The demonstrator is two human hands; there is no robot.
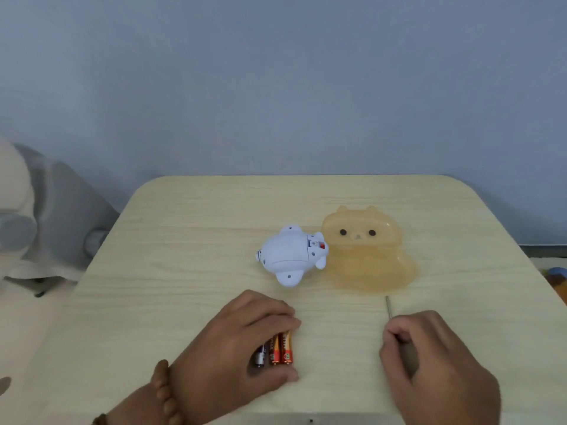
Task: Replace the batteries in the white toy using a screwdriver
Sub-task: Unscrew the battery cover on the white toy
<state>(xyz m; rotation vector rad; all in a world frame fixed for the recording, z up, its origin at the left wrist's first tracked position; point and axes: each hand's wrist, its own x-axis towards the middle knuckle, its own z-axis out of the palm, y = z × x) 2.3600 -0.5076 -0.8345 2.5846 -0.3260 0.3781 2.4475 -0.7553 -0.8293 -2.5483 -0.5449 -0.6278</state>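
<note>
Now left hand (pixel 242 342) clasps batteries (pixel 280 348); right hand (pixel 435 360) seemingly grips screwdriver (pixel 389 308)

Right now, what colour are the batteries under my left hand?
Two batteries red-and-orange, one dark and silver; head view.

Glossy white plastic toy (pixel 291 256), translucent amber plastic tray (pixel 368 271), matt pale wood-grain table (pixel 184 271).

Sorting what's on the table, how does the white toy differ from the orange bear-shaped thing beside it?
The white toy is opaque and lies tipped over, its red switch showing; the orange bear tray is translucent and sits flat, face up. The toy is smaller and rounder, the tray wider. Both are plastic and untouched by the hands.
</note>
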